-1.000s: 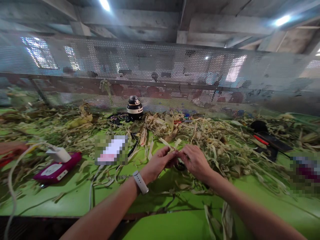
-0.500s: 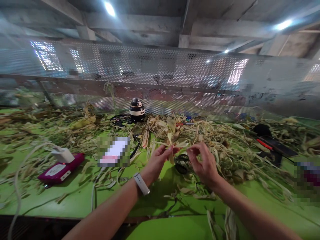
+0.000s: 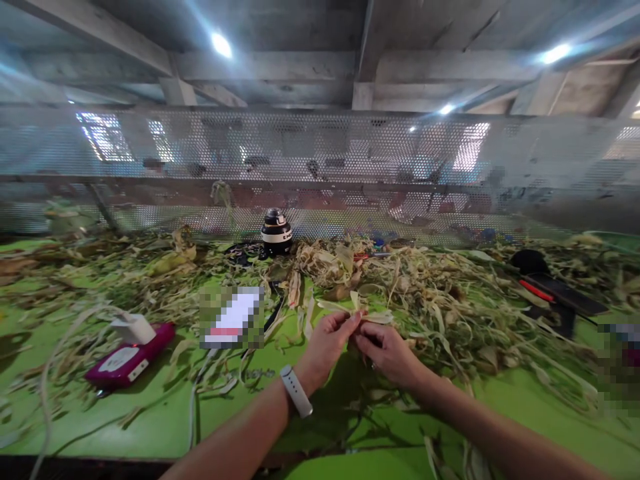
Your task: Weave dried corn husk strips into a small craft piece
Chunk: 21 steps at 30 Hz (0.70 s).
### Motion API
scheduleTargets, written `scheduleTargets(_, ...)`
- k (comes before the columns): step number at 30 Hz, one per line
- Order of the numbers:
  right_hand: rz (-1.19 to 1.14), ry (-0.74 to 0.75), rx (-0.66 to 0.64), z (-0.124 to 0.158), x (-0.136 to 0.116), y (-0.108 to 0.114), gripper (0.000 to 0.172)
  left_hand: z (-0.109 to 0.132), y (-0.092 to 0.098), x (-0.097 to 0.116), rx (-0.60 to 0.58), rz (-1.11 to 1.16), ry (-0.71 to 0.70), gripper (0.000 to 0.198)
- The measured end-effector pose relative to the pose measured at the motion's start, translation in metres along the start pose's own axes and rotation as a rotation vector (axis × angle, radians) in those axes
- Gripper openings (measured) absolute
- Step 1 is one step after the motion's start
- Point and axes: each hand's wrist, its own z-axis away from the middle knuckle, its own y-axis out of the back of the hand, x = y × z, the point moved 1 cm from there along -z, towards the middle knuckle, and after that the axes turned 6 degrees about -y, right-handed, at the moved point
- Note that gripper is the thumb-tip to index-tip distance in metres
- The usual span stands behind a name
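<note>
My left hand (image 3: 327, 343), with a white band on its wrist, pinches pale dried corn husk strips (image 3: 375, 316) between thumb and fingertips. The strips fan out above and to both sides of the pinch. Close against it, my right hand (image 3: 387, 353) has its fingers curled and pressed together just below the strips. What lies between the right fingertips is hidden. Both hands are held above the green table (image 3: 260, 407), in front of a heap of loose dry husks (image 3: 415, 280).
Left of my hands lie a phone (image 3: 233, 317) with a cable and a magenta power strip (image 3: 130, 353) with a white charger (image 3: 133, 329). A black-and-white bottle (image 3: 276, 233) stands before a perforated screen (image 3: 300, 147). At right lies a dark object with a red part (image 3: 537, 290).
My right hand has moved left and come together with the left at the husk strips. The whole view has tilted up slightly, so things sit lower.
</note>
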Motion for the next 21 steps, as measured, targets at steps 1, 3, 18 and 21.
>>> scheduleTargets(1, -0.008, -0.011, -0.009, 0.0000, -0.0001, 0.0002, 0.034, -0.0009, 0.0010, -0.0005, 0.003, -0.011, 0.000, 0.030)
scheduleTargets(3, -0.009, -0.028, -0.024, -0.0002, -0.0009, 0.0008, 0.034, -0.0023, 0.0029, -0.0016, 0.009, -0.034, 0.007, 0.030)
scheduleTargets(18, 0.140, -0.052, 0.017, 0.0000, 0.0001, 0.0034, 0.032, -0.0043, 0.0053, -0.0011, 0.004, 0.037, 0.077, 0.032)
scheduleTargets(21, 0.183, 0.000, 0.102, 0.0002, -0.0006, 0.0041, 0.027, -0.0032, 0.0027, 0.0010, 0.015, 0.136, 0.107, 0.034)
